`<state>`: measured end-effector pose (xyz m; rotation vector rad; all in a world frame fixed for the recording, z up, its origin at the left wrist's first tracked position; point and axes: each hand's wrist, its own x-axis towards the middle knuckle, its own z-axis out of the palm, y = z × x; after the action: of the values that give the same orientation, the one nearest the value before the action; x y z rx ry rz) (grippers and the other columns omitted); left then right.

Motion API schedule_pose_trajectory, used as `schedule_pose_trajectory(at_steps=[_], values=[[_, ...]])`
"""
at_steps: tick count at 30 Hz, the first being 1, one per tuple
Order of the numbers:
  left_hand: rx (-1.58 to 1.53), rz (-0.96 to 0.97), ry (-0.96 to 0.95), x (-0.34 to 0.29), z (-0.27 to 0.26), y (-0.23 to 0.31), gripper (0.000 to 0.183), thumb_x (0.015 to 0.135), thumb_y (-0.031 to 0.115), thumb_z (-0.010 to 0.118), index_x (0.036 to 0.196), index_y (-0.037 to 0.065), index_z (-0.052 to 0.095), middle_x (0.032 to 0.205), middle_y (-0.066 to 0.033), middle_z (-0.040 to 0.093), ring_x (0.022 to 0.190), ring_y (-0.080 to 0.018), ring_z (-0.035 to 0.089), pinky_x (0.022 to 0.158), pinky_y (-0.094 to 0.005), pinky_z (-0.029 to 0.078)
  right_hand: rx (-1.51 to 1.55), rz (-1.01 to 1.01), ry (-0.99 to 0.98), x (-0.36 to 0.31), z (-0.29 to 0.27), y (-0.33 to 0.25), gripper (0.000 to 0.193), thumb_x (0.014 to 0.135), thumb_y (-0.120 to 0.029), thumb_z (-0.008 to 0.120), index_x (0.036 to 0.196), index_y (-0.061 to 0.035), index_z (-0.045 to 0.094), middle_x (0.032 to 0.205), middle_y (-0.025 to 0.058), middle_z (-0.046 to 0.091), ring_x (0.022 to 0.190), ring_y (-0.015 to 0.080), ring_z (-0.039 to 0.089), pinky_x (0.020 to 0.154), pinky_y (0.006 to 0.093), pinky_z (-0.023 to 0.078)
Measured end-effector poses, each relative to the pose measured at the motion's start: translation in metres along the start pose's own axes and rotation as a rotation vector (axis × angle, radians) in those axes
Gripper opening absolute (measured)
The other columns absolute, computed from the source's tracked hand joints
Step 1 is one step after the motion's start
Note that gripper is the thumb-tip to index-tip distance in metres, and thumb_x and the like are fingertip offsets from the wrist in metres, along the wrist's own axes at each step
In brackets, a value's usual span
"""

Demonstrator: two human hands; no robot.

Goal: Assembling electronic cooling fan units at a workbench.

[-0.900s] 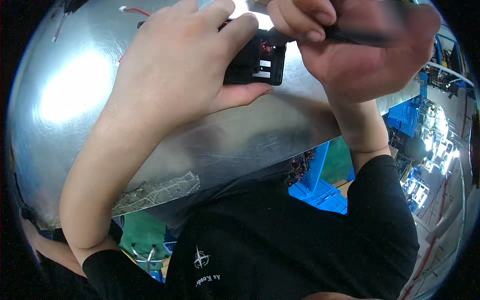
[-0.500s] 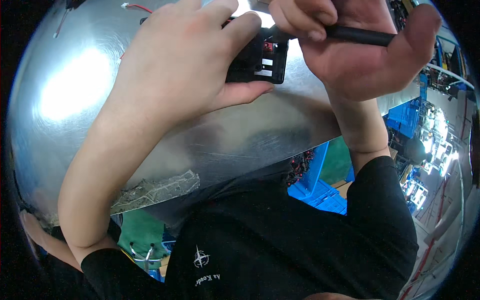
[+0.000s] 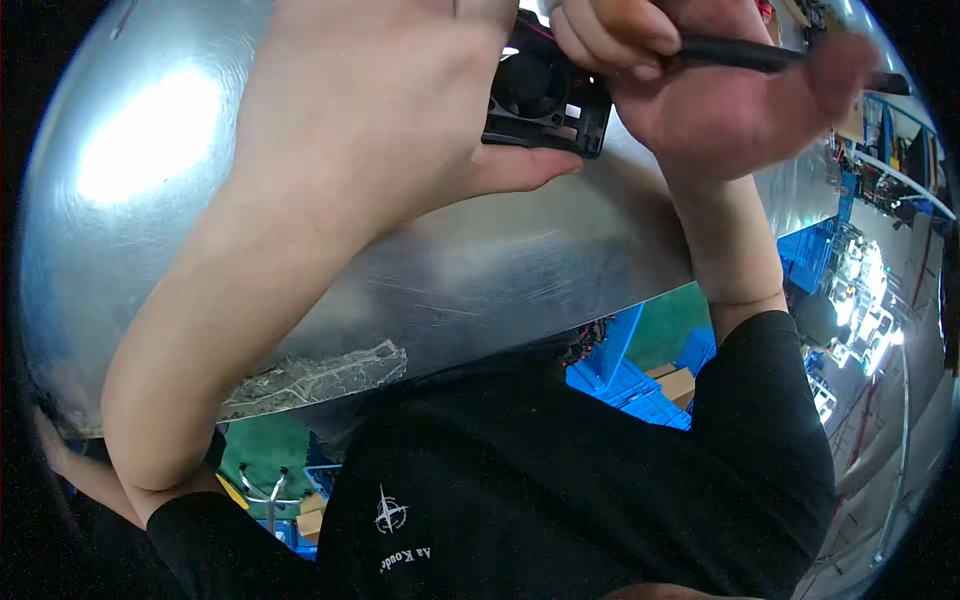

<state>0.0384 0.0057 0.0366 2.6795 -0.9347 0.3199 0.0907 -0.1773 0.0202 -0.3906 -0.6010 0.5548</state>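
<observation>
My left hand (image 3: 360, 120) is closed around a small black plastic housing (image 3: 590, 135) near the top of the view, its thumb along the near edge. Inside the housing is a round black part (image 3: 530, 82) that looks like a small fan. Much of the housing is covered by my left fingers. Just to the right, palm turned up, my right hand (image 3: 700, 115) grips a slim black rod-shaped tool (image 3: 735, 53), which lies across the palm. The tool's working end is hidden behind my right fingers, so I cannot tell whether it touches the housing.
Both hands are over a shiny metal tabletop (image 3: 470, 275). Clear tape (image 3: 325, 380) covers part of its near edge. Blue plastic crates (image 3: 630, 395) and a cardboard box (image 3: 678, 388) sit below. At the far left shows another person's forearm (image 3: 90, 475).
The housing and my left hand have shifted slightly right, and more of the round part shows. The tool's rear end now shows beyond my right thumb. The red wire has left the view.
</observation>
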Motion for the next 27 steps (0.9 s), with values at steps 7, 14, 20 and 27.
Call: schedule_pose_trajectory(at_steps=[7,14,20,27], values=[[0.034,-0.02,0.088,-0.003,0.009,-0.002,0.072,0.073,0.072,0.075,0.089,0.003,0.062,0.081,-0.0103,0.06,0.081,-0.0278,0.06,0.082,-0.0389,0.043,-0.093,0.039,-0.014,-0.007,0.0,-0.02,0.074,0.094,-0.082,0.032,0.078,-0.0116,0.047,0.06,0.0005,0.045,0.049,0.0124,0.039,0.048,0.0258,0.032],[-0.011,-0.007,0.053,-0.003,0.008,0.001,0.07,0.071,0.073,0.075,0.086,0.006,0.057,0.084,-0.0093,0.057,0.083,-0.0272,0.059,0.079,-0.0404,0.04,-0.209,0.066,-0.025,-0.012,0.006,-0.031,0.068,0.096,-0.076,0.035,0.077,-0.0109,0.049,0.06,0.0017,0.047,0.049,0.0136,0.041,0.048,0.0267,0.033],[-0.015,-0.012,0.031,-0.002,0.009,0.003,0.071,0.071,0.073,0.075,0.086,0.007,0.055,0.085,-0.0093,0.055,0.082,-0.0274,0.057,0.08,-0.0407,0.04,-0.312,0.074,-0.033,-0.012,0.017,-0.024,0.064,0.097,-0.07,0.038,0.077,-0.0103,0.051,0.06,0.0027,0.049,0.048,0.0146,0.042,0.047,0.0275,0.034],[-0.004,-0.03,-0.024,0.0,0.004,0.004,0.071,0.072,0.071,0.077,0.086,0.005,0.055,0.085,-0.0097,0.054,0.081,-0.0276,0.057,0.08,-0.0411,0.04,-0.41,0.096,-0.04,-0.014,0.033,-0.018,0.059,0.099,-0.063,0.041,0.076,-0.0096,0.053,0.06,0.0038,0.051,0.048,0.0157,0.044,0.046,0.0284,0.035]])
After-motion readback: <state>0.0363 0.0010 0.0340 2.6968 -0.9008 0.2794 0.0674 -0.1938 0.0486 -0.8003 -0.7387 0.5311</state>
